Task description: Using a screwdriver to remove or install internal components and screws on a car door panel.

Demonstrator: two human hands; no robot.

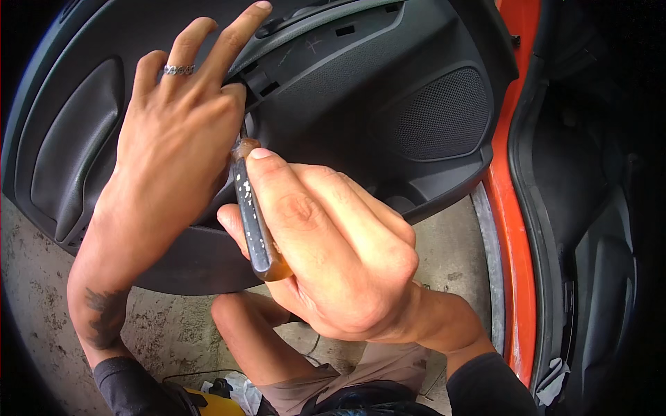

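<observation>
My right hand is closed round a screwdriver with a worn black and amber handle. Its thin shaft points away from me, toward the black car door panel. Over the panel, my left hand wears a silver ring. Its outer fingers are spread, while the forefinger bends down beside the screwdriver's shaft, where the hidden thumb seems to meet it. What these two fingers grip, and the screwdriver's tip, are out of sight.
A speaker grille sits on the panel's right side, and small rectangular slots lie along the trim strip. The red door frame with a black rubber seal stands to the right. Below are concrete floor, my knees and a yellow object.
</observation>
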